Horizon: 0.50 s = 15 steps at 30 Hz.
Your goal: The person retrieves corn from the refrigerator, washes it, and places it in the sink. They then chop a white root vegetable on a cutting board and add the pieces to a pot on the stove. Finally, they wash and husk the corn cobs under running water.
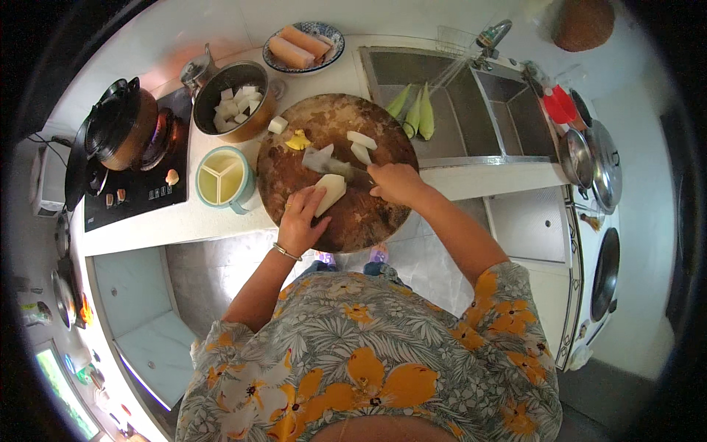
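My left hand (300,220) presses a peeled white vegetable piece (331,193) onto the round wooden chopping board (353,229). In my right hand (396,185) is a knife (337,168), its blurred blade just beyond the piece. White slices (362,146) lie at the board's upper right, close to the right hand. Near its upper left edge sit a white chunk (278,125) and a yellow piece of food (299,140). White cubes (241,105) fill part of the pot (264,119) left of the board.
A divided container (248,188) stands left of the board. Beyond are a plate (338,41) with orange-pink pieces and a sink (386,61) with green corn ears (425,116) under running water. A lidded pot (130,132) is by a lit burner (160,145) on the black hob (138,199).
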Tool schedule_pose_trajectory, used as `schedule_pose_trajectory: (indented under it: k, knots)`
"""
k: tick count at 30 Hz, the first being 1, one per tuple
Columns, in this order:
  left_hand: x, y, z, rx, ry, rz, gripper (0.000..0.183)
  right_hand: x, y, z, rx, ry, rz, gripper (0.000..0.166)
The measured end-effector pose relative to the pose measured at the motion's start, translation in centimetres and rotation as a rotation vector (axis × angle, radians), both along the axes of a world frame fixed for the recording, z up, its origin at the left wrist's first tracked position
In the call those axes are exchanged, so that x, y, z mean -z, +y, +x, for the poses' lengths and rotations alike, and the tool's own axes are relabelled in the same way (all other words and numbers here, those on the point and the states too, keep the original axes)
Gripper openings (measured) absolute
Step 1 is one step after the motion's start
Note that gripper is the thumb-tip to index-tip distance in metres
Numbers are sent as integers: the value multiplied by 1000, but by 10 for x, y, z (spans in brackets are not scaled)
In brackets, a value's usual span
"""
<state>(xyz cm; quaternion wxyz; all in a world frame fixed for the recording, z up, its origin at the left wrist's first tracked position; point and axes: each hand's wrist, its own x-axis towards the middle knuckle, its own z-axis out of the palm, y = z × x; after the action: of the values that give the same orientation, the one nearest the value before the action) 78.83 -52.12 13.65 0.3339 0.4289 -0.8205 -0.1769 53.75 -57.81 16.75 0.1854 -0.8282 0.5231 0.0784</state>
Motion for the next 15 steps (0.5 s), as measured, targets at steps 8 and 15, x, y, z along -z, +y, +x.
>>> schedule_pose_trajectory:
  k: [8, 15]
  knots:
    - [11, 24, -21, -139, -59, 8, 65, -48, 70, 19, 364, -126, 55, 31]
    - [10, 23, -28, -148, 10, -36, 60, -55, 110, 53, 352, 61, 84, 17]
